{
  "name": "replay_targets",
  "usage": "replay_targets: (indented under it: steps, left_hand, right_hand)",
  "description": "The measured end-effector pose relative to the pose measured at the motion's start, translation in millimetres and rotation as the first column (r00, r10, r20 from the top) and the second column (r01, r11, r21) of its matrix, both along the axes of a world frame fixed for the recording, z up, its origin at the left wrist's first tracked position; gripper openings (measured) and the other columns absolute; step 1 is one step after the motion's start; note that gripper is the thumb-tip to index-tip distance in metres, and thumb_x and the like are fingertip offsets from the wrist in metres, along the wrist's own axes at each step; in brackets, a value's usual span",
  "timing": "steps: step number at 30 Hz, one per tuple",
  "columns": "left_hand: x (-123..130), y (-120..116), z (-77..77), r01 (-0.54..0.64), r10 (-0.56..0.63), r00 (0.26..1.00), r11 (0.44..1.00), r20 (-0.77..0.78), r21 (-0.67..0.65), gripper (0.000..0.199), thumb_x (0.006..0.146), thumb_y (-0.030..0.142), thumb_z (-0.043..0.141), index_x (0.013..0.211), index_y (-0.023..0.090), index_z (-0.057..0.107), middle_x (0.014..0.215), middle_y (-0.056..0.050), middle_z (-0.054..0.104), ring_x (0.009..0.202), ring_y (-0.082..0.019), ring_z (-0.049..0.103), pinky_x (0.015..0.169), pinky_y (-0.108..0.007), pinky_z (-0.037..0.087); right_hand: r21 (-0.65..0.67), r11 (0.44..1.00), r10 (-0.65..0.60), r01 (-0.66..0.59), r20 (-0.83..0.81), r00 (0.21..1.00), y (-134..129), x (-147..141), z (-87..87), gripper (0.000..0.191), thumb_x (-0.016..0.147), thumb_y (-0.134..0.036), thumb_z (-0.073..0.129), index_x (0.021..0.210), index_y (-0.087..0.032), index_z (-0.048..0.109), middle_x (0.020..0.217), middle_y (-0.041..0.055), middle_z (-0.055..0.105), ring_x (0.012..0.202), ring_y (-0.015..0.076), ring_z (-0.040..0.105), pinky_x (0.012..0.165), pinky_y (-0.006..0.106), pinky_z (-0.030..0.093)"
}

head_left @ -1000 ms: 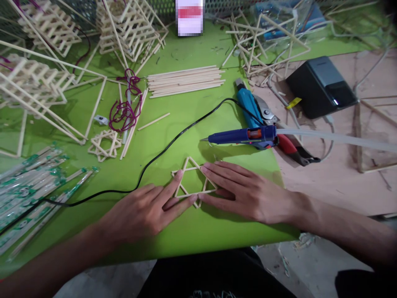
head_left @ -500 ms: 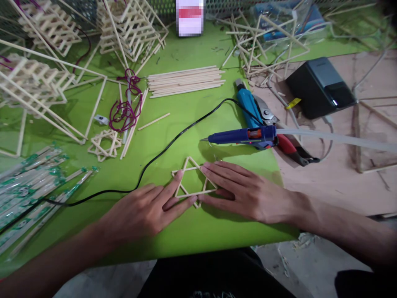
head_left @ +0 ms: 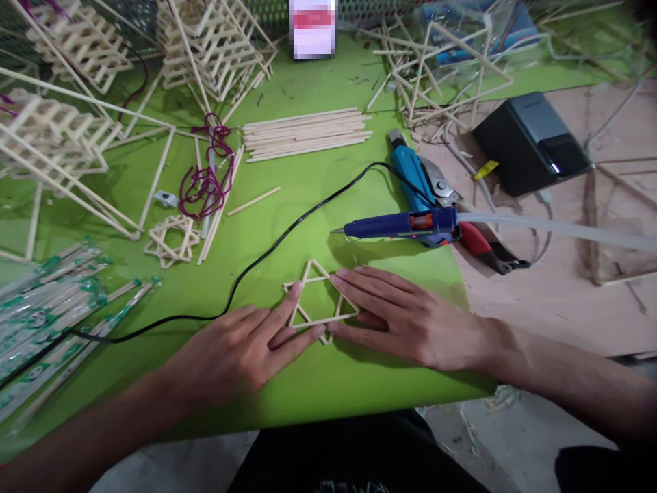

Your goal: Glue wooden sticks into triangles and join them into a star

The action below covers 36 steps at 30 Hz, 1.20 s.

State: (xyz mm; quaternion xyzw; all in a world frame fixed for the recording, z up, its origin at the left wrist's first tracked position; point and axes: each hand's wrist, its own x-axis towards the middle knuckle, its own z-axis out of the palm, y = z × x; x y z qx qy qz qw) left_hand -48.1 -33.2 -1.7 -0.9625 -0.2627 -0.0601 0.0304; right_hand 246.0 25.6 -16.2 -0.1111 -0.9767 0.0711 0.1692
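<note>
A six-pointed star [head_left: 322, 320] made of thin wooden sticks lies flat on the green tabletop, between my two hands. My left hand [head_left: 246, 346] touches it from the left, with the index fingertip on the upper left sticks and the thumb by the lower edge. From the right, my right hand [head_left: 405, 315] lies low with its fingers stretched out, their tips on the star's right side. Neither hand is wrapped around the sticks. Just beyond the star rests a blue glue gun [head_left: 390, 224], its nozzle pointing left.
Behind lie a bundle of sticks [head_left: 308, 133], purple cord [head_left: 205, 181] and a smaller stick star [head_left: 172, 241]. Stick lattice structures [head_left: 210, 51] stand back left, wrapped chopsticks [head_left: 46, 322] at left. Red-handled pliers [head_left: 477, 246] and a black box [head_left: 531, 144] are right. A black cable [head_left: 287, 229] crosses the table.
</note>
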Motion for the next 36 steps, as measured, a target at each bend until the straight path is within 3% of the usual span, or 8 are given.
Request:
replay_targets:
  steps: [36]
  left_hand:
    - [1.2,0.2,0.9,-0.011,0.011,1.0,1.0,0.008,0.025,0.046,0.097,0.014,0.057,0.142,0.018,0.054,0.131,-0.027,0.061,0.073,-0.018,0.066,0.064,-0.034,0.058]
  right_hand:
    - [-0.01,1.0,0.001,-0.001,-0.012,1.0,0.8,0.1,-0.1,0.054,0.087,-0.004,0.068,0.138,-0.019,0.057,0.142,0.0245,0.054,0.139,0.0344,0.046,0.107,0.051,0.051]
